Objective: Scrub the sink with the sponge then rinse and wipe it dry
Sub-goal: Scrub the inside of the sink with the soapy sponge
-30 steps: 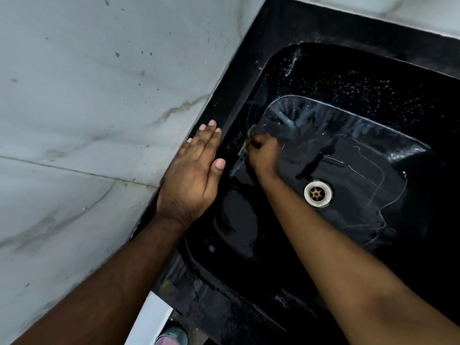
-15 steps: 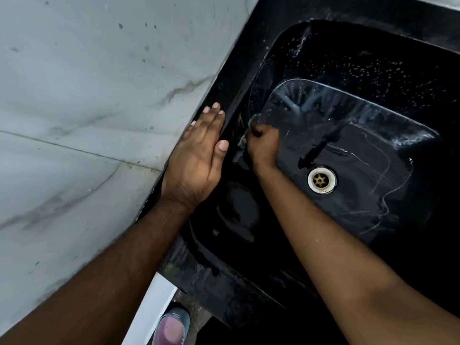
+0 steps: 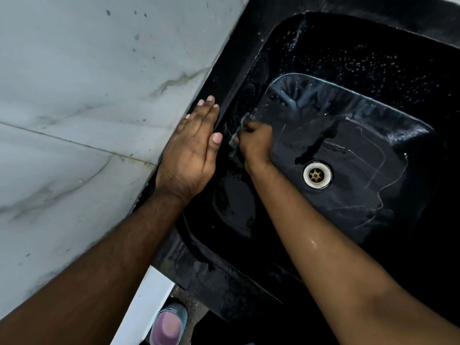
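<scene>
A black sink [image 3: 353,78] fills the right half of the head view, wet, with soap streaks on its floor and a metal drain [image 3: 317,175] in the middle. My right hand [image 3: 256,143] is inside the bowl, fisted around a pale grey-green sponge [image 3: 235,139] that it presses on the left inner wall; only the sponge's edge shows past the fingers. My left hand [image 3: 193,150] lies flat, fingers together, on the sink's left rim where it meets the marble.
A grey-veined marble surface [image 3: 87,108] covers the left side. Below the sink's near edge a purple-lined shoe [image 3: 168,326] stands on the floor beside a white panel [image 3: 146,305]. Soap specks dot the far sink wall.
My right hand has shifted slightly along the left wall with the sponge. The view has tilted a little, showing more of the floor and shoe. My left hand has stayed on the rim.
</scene>
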Demonstrator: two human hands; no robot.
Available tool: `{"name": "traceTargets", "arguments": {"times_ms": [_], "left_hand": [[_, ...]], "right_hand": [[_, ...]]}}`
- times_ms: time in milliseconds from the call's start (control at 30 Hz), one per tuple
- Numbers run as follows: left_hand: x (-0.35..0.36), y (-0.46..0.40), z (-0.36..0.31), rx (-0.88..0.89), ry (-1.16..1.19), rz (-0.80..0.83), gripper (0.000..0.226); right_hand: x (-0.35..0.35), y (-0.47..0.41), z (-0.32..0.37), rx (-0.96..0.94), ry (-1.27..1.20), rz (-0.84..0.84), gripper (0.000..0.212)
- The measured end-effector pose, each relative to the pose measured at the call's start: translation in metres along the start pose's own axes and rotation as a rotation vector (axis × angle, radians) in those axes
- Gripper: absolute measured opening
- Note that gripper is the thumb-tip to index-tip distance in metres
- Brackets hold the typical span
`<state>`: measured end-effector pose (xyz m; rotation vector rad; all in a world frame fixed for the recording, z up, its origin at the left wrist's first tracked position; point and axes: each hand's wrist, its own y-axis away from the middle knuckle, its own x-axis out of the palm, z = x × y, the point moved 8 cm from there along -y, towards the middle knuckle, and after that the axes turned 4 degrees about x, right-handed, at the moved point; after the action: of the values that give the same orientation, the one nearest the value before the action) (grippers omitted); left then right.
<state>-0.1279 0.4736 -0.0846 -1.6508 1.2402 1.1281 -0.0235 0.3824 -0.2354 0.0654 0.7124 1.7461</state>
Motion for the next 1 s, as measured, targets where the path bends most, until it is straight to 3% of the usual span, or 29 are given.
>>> {"name": "traceTargets", "arguments": {"times_ms": [100, 200, 367, 433, 533, 633, 733, 833, 900, 1000], "left_hand": [[0.0, 0.0, -0.001, 0.007, -0.014, 0.001, 0.058], [0.0, 0.001, -0.001, 0.006, -0.023, 0.002, 0.058], [-0.003, -0.001, -0.002, 0.002, 0.003, -0.021, 0.056], [-0.003, 0.0, -0.003, -0.002, 0.008, -0.021, 0.056], [-0.001, -0.001, -0.001, -0.004, 0.001, -0.012, 0.058], [0.0, -0.002, 0.0, -0.012, -0.016, -0.001, 0.061], [0.001, 0.0, -0.001, 0.005, -0.042, 0.009, 0.064], [0.001, -0.001, -0.001, 0.003, -0.033, 0.0, 0.062], [0.001, -0.002, 0.0, -0.007, -0.021, -0.002, 0.061], [0.002, 0.0, 0.001, -0.013, -0.028, 0.01, 0.061]], "right_hand": [[-0.022, 0.039, 0.056, -0.129, -0.02, -0.061, 0.017], [-0.015, 0.093, 0.053, -0.262, -0.066, 0.036, 0.018], [0.018, 0.024, -0.032, -0.043, 0.046, 0.044, 0.016], [0.006, 0.012, -0.011, -0.017, 0.07, 0.006, 0.015], [-0.018, 0.053, 0.049, -0.188, 0.033, -0.041, 0.019], [-0.011, 0.106, 0.045, -0.33, -0.023, 0.047, 0.015], [0.012, 0.099, -0.006, -0.185, 0.06, 0.132, 0.011], [0.012, 0.056, -0.013, -0.013, 0.068, 0.093, 0.022], [0.001, 0.04, 0.012, -0.041, 0.069, 0.041, 0.021], [-0.013, 0.066, 0.049, -0.244, 0.043, 0.039, 0.015]]}}
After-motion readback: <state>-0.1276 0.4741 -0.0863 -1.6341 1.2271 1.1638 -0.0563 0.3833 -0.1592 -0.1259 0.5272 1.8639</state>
